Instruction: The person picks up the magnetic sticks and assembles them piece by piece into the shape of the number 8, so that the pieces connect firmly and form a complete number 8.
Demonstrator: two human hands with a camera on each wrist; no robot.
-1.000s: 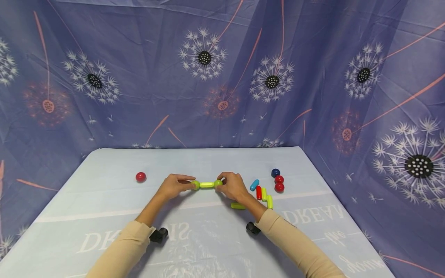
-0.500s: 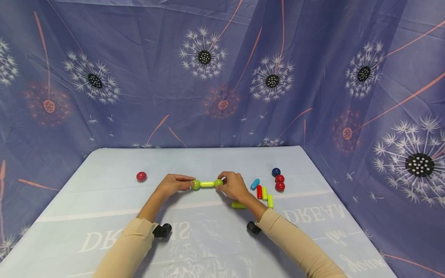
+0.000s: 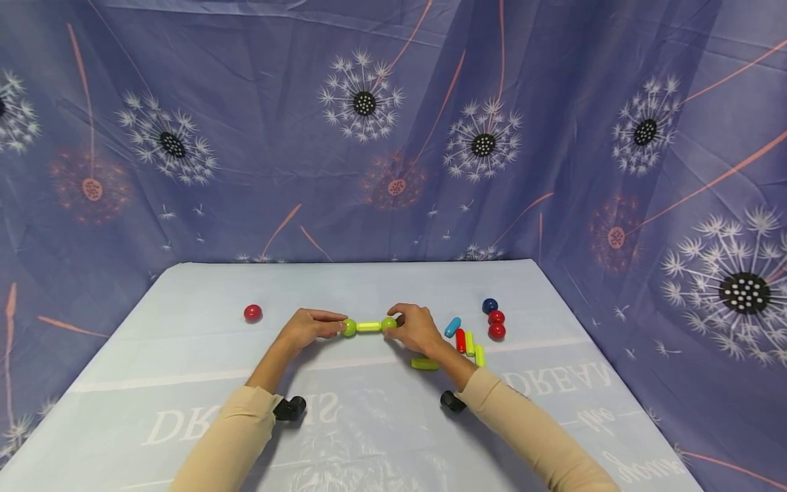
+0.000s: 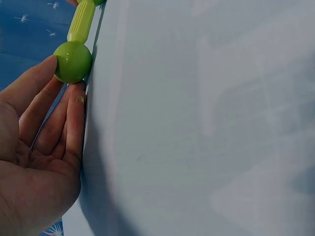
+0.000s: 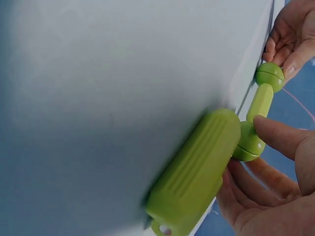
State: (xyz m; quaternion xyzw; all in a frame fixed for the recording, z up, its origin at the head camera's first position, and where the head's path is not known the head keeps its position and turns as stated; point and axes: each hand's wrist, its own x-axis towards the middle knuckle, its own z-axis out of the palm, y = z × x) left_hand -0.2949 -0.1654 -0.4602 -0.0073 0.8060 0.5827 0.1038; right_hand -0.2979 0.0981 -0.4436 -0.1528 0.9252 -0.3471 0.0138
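Observation:
A yellow-green ribbed stick (image 3: 369, 327) joins two green balls in a short dumbbell shape at the middle of the table. My left hand (image 3: 310, 328) pinches the left green ball (image 4: 73, 62) between thumb and fingers. On the opposite end, my right hand (image 3: 415, 330) holds the right green ball (image 5: 249, 142) with thumb and fingertips. A loose yellow-green stick (image 5: 194, 169) lies on the table close to my right hand, larger in the right wrist view because it is nearer.
Right of my hands lie a blue stick (image 3: 453, 326), a red stick (image 3: 460, 340) and two more yellow-green sticks (image 3: 470, 344). Beyond them are a dark blue ball (image 3: 490, 305) and two red balls (image 3: 496, 331). Another red ball (image 3: 253, 313) sits at the left.
Both hands keep their hold on the two balls and barely move. The whole head view shifts very slightly; the loose pieces stay where they were on the table.

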